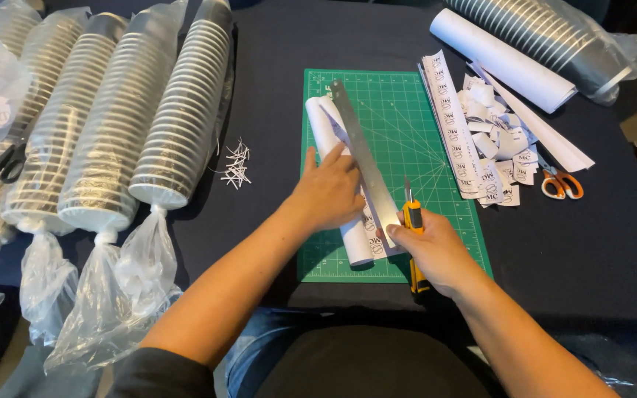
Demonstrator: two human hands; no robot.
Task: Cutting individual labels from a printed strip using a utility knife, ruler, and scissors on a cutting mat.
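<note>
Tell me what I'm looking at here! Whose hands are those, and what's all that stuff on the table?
The camera sits on a person's head and looks down at their two bare hands. The left hand presses a long flat metal ruler onto a rolled sheet of white paper on a green cutting mat. The right hand grips a yellow and black craft knife beside the ruler. Nearby lie cut paper labels, orange-handled scissors and bagged stacks of cups.

so there's a long flat steel ruler [363, 158] lying diagonally over a partly rolled white printed paper sheet [333, 136] on the mat, with a yellow-and-black utility knife [411, 221], blade out, against the ruler's right edge.
</note>
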